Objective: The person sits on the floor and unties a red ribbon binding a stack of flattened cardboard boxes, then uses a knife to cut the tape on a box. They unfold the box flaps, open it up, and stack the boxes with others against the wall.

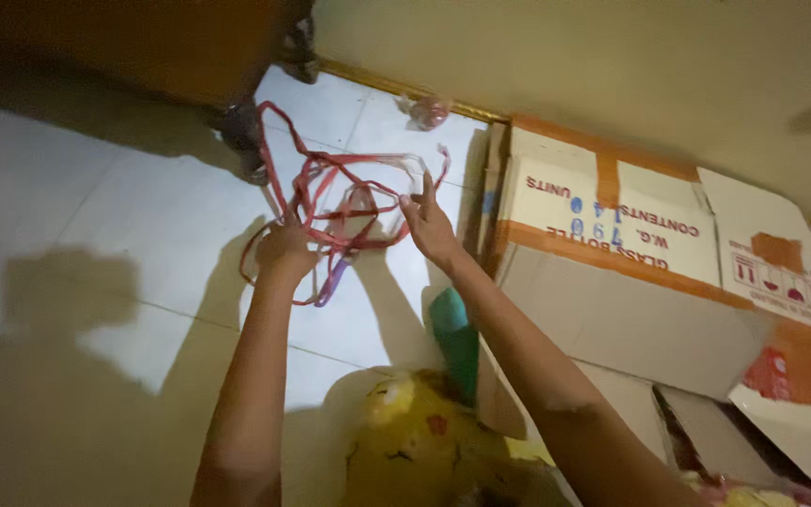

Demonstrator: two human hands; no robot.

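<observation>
Dangling between both hands, red plastic strapping (335, 202) loops tangled.

Tangled strap (344, 202) left of cardboard box (612, 272), above plush toy (415, 441)

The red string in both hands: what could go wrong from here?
1. The red string is a loose tangle stretched between the left hand and right hand; pulling apart may tighten knots.
2. A loop hangs below the left hand and might wrap the wrist.
3. The light is dim, so crossings are hard to see.
</observation>
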